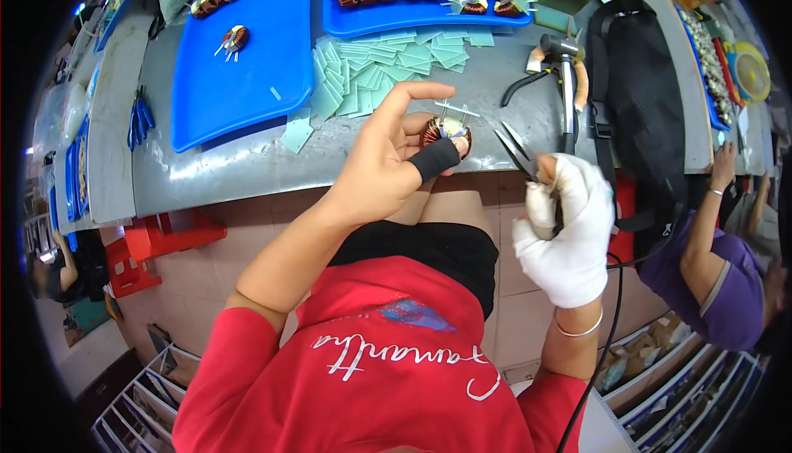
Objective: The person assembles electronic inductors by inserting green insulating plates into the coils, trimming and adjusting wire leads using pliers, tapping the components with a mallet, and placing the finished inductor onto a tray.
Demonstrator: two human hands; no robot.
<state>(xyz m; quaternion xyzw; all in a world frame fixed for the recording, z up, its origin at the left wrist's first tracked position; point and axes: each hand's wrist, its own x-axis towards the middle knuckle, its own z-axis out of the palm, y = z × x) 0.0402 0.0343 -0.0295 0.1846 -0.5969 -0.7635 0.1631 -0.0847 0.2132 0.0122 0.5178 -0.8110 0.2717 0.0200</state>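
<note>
My left hand [388,143] is closed on a copper-wound toroidal coil [446,133], its thumb wrapped in black tape and its index finger stretched out above. Metal leads stand up from the coil, with a thin plate [456,108] across them seen nearly edge-on. In a white glove, my right hand [568,226] grips a pair of pointed tweezers [515,148]. Their two tips are apart and point toward the coil, without touching it. Tan wrapping covers a fingertip of that hand.
Loose pale-green plates [375,69] lie scattered on the metal bench [239,174]. Coils sit in one blue tray [247,98] and in another blue tray [396,22]. A hammer [566,82], pliers [528,86] and a black bag [643,106] are at right. A co-worker in purple [726,288] sits beyond.
</note>
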